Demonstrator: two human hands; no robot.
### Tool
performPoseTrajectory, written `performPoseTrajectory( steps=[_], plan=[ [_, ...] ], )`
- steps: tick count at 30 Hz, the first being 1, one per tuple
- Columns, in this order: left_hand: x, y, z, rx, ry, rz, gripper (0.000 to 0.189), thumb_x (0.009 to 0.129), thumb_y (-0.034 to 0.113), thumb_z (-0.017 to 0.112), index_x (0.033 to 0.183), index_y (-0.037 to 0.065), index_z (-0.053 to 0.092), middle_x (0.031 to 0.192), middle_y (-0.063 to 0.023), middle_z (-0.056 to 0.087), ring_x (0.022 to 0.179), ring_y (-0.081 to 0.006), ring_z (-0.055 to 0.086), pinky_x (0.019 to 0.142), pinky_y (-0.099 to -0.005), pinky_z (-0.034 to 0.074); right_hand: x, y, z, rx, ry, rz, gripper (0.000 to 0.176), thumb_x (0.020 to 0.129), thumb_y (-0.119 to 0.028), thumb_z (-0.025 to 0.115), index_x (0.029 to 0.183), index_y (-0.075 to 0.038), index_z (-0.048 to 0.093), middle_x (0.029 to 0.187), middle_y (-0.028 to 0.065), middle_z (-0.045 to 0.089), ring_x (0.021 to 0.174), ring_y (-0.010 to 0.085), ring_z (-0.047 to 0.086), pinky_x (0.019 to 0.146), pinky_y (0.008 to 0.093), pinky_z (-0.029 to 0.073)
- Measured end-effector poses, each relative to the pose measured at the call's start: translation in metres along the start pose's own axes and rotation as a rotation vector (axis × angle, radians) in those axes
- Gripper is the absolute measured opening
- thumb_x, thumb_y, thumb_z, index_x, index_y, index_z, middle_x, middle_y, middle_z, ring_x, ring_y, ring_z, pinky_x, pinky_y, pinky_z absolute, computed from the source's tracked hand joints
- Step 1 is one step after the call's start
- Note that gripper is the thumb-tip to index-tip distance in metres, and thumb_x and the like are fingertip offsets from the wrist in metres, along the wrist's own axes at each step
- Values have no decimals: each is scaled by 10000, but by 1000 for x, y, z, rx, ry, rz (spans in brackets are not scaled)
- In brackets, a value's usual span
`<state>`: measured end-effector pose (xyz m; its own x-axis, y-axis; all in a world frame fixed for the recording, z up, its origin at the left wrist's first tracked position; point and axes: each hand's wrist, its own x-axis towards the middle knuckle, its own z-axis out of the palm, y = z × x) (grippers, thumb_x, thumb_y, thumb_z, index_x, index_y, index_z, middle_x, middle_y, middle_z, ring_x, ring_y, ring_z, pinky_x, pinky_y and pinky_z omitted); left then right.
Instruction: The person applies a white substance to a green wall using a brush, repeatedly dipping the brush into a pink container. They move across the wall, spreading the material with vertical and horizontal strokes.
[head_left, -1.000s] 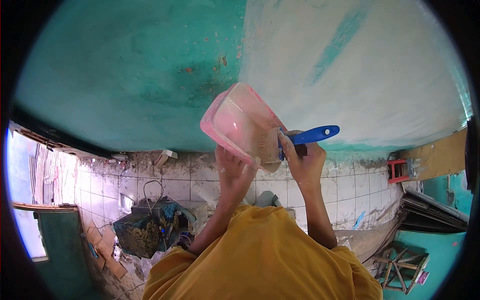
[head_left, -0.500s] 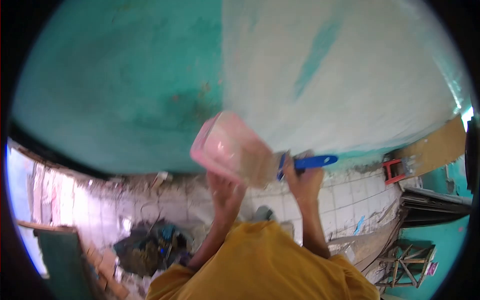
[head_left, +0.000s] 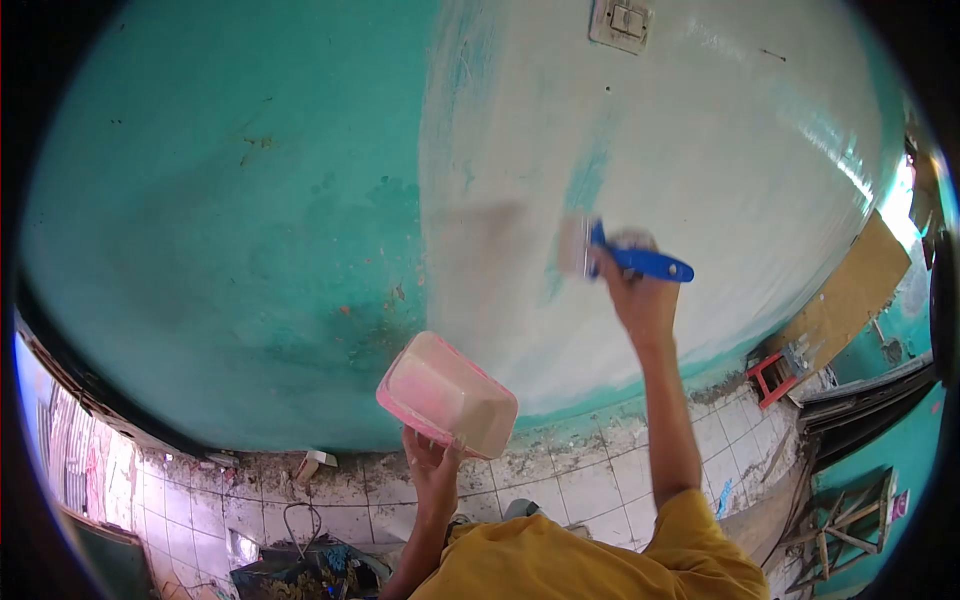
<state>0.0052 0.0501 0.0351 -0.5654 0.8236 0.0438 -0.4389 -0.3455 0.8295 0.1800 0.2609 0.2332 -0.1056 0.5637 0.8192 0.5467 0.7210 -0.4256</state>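
My right hand [head_left: 643, 285] grips a wide paintbrush [head_left: 648, 263] by its blue handle, with the pale bristles pointing left, up at the wall. Behind the bristles runs a teal streak [head_left: 588, 180] through the off-white paint [head_left: 730, 170]. Lower down, my left hand [head_left: 432, 465] holds a pink plastic tub [head_left: 430, 390] from below, its fingers at the near rim. Pale paint coats the inside of the tub, which is tilted. Left of a vertical boundary the wall is bare teal [head_left: 250, 220].
A light switch [head_left: 621, 22] is set high on the painted wall. Dirty white tiles [head_left: 590, 490] cover the floor below. At right are a red stool [head_left: 771, 380], a brown board [head_left: 850, 285] and a wooden frame [head_left: 850, 525]. A dark bundle [head_left: 305, 570] lies at lower left.
My right hand has lifted the paintbrush from the tub's right end up to the wall. The tub now sits lower in view, and more of the upper wall shows.
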Motion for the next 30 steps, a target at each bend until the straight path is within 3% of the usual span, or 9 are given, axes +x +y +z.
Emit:
performPoseTrajectory(
  steps=[3,6,9,14,17,22,25,27,30],
  plan=[
    [1,3,-2,-5,-7,13,794,856,-8,663,1482,39,176,1378,-143,432,1276,-249,463,1022,-385,444,71,-26,-1,-73,201,-524,186,842,-117,739,1025,-101,710,938,78,724,722,236,686,626,308,545],
    [0,7,-2,-2,-5,21,783,855,3,669,1473,41,189,1377,-142,431,1276,-250,462,1021,-390,444,126,-35,7,-152,341,-800,195,852,-128,715,1047,-125,711,968,75,724,778,237,685,649,325,555],
    [-4,4,-9,0,-1,27,770,853,9,674,1463,42,205,1376,-143,429,1273,-252,462,1026,-395,439,136,-36,16,-232,251,-801,250,815,-92,751,1063,-99,718,976,82,725,806,265,678,685,342,561],
    [-11,8,-13,6,34,59,751,850,15,680,1451,42,231,1374,-138,433,1271,-250,461,1036,-399,426,50,6,50,-328,-174,-745,403,766,-21,620,1130,-175,697,998,43,712,828,260,663,691,367,564],
    [-14,10,-15,-28,60,29,744,848,17,681,1447,38,238,1379,-138,433,1273,-249,457,1042,-404,418,19,16,61,-249,-374,-574,269,787,-92,693,1047,-150,724,943,68,711,833,264,678,701,377,564],
    [-15,4,-18,-42,51,30,750,852,23,681,1453,35,232,1382,-141,446,1287,-241,451,1048,-402,417,90,-15,31,-269,-189,-426,191,788,-189,747,938,-72,729,930,139,710,835,350,674,738,409,558],
    [-18,0,-17,11,21,43,743,880,61,654,1473,39,207,1401,-133,419,1283,-227,448,1021,-383,432,157,-35,8,-299,140,-642,219,825,-246,750,931,-55,729,937,157,714,807,353,686,708,385,571],
    [-20,4,-11,-2,33,32,752,867,43,665,1468,36,213,1401,-138,427,1287,-232,448,1045,-393,419,182,-55,-6,-258,256,-735,165,898,-244,640,1024,-249,746,932,35,722,841,285,681,746,379,564],
    [-21,4,-10,-9,49,11,764,854,30,678,1464,33,217,1401,-144,433,1293,-238,446,1071,-403,404,186,-50,-3,-318,247,-623,233,892,-204,630,1084,-297,724,968,29,717,873,270,676,730,365,567]
  ],
)
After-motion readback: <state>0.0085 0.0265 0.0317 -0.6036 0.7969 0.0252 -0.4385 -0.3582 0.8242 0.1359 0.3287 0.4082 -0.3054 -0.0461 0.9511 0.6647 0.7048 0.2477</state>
